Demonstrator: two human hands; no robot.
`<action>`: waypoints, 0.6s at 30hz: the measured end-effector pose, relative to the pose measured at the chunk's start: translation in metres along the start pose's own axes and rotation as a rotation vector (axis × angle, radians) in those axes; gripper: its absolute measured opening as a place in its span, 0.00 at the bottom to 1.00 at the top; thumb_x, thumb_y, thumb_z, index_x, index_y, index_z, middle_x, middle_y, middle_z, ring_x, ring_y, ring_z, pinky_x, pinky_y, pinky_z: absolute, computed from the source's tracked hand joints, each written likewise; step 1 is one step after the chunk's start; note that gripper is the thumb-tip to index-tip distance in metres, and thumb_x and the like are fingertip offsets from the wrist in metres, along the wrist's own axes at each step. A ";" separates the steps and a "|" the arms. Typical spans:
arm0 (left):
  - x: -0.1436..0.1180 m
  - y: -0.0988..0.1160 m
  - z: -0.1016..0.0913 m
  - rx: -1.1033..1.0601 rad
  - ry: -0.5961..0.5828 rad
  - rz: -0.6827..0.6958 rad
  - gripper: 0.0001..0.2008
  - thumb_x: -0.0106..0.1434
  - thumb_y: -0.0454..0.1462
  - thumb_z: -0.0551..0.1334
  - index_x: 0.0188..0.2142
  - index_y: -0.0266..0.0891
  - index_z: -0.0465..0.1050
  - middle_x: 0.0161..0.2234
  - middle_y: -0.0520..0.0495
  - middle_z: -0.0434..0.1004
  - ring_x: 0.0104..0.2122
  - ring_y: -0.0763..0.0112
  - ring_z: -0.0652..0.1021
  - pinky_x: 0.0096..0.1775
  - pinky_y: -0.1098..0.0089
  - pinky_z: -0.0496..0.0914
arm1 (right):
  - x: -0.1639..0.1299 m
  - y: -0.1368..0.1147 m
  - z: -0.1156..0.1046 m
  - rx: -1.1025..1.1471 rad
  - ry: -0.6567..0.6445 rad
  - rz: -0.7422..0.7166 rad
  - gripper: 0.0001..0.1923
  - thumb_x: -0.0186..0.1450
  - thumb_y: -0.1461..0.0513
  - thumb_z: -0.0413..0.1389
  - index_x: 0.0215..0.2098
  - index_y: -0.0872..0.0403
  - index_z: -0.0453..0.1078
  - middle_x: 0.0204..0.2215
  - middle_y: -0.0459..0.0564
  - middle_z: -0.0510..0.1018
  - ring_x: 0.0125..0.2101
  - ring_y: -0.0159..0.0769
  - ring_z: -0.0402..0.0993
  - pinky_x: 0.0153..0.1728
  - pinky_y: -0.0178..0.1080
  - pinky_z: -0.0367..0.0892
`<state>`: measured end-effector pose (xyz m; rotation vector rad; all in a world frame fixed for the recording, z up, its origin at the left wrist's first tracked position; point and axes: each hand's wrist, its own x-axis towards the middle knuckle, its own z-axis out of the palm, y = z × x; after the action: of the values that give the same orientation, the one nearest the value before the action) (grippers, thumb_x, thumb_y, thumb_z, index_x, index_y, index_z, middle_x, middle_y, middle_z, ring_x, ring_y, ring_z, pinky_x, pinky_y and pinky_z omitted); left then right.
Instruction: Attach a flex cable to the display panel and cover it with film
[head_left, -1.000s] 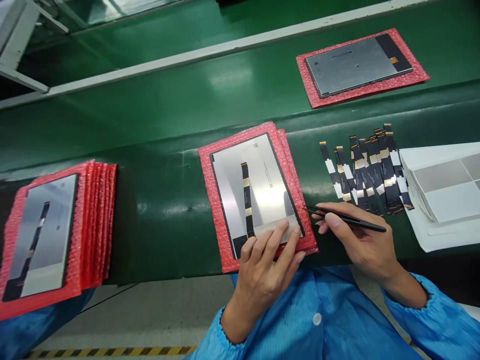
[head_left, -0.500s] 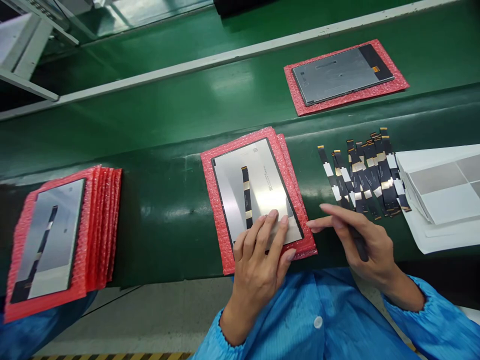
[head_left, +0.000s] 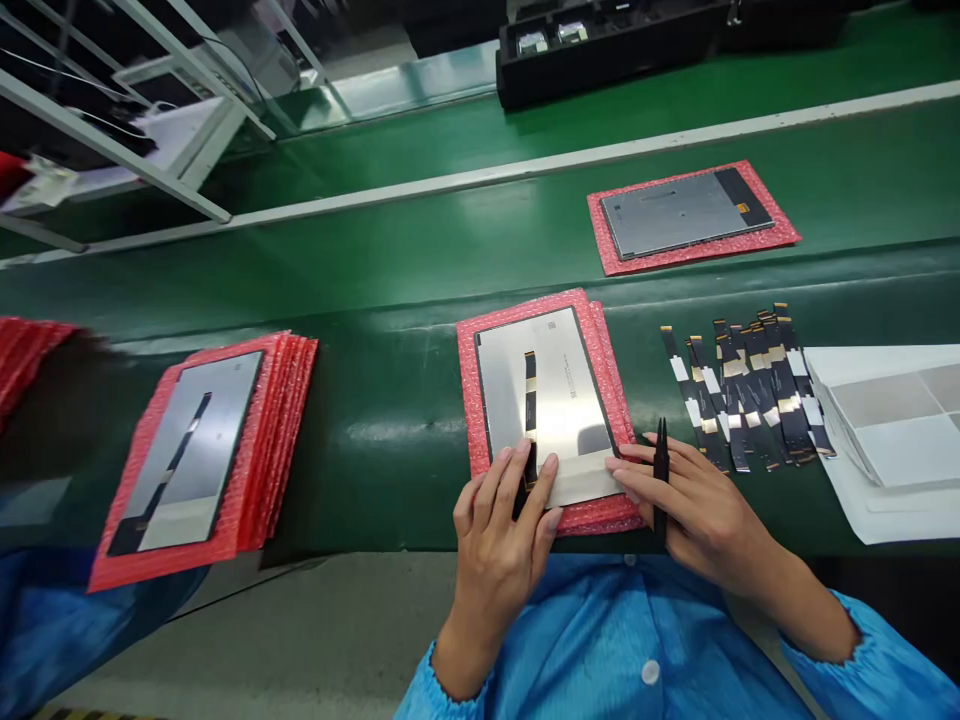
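Observation:
A silvery display panel (head_left: 562, 390) lies on red bubble-wrap sleeves (head_left: 607, 370) in front of me. Along its back runs a black flex cable (head_left: 531, 385) with gold bands. My left hand (head_left: 495, 545) rests on the panel's lower end, fingers stretched out over the cable's near end, which is partly hidden. Black tweezers (head_left: 661, 465) are gripped in my right hand (head_left: 709, 510), their tips pointing up and away from the panel. The right fingertips touch the panel's lower right edge.
Right of the panel lies a pile of loose flex cables (head_left: 750, 390), beside white sheets (head_left: 862, 510). Another panel (head_left: 682, 215) lies farther back on bubble wrap. At left is a stack of red sleeves (head_left: 281, 440) with a panel (head_left: 232, 400) on top. A black tray (head_left: 615, 55) stands behind.
My right hand has moved to the panel's lower right edge, and the tweezers now stand upright in it. My left hand stays on the panel. The camera view has shifted left and up.

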<state>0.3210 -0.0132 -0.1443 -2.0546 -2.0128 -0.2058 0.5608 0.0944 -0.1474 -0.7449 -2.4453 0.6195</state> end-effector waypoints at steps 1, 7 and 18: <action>-0.002 -0.001 0.001 0.009 -0.001 -0.006 0.31 0.64 0.50 0.60 0.65 0.55 0.58 0.64 0.53 0.67 0.67 0.59 0.65 0.57 0.50 0.71 | 0.000 0.000 0.001 -0.001 0.007 -0.002 0.41 0.61 0.69 0.52 0.68 0.34 0.51 0.61 0.32 0.70 0.60 0.42 0.72 0.63 0.46 0.65; -0.001 0.012 0.002 -0.006 0.032 0.108 0.33 0.59 0.55 0.64 0.62 0.57 0.64 0.61 0.53 0.70 0.68 0.58 0.63 0.59 0.50 0.70 | -0.001 0.002 0.005 0.029 0.050 0.004 0.41 0.60 0.69 0.53 0.66 0.30 0.53 0.59 0.30 0.72 0.57 0.48 0.74 0.63 0.47 0.67; -0.014 0.002 0.007 -0.159 0.139 -0.032 0.25 0.72 0.49 0.50 0.65 0.47 0.62 0.67 0.47 0.63 0.64 0.59 0.68 0.60 0.53 0.65 | -0.001 0.005 0.008 0.032 0.107 -0.007 0.38 0.60 0.66 0.53 0.65 0.30 0.57 0.56 0.33 0.76 0.55 0.56 0.76 0.58 0.53 0.71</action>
<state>0.3220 -0.0251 -0.1553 -2.0370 -2.0031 -0.5155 0.5590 0.0958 -0.1564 -0.7370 -2.3344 0.5997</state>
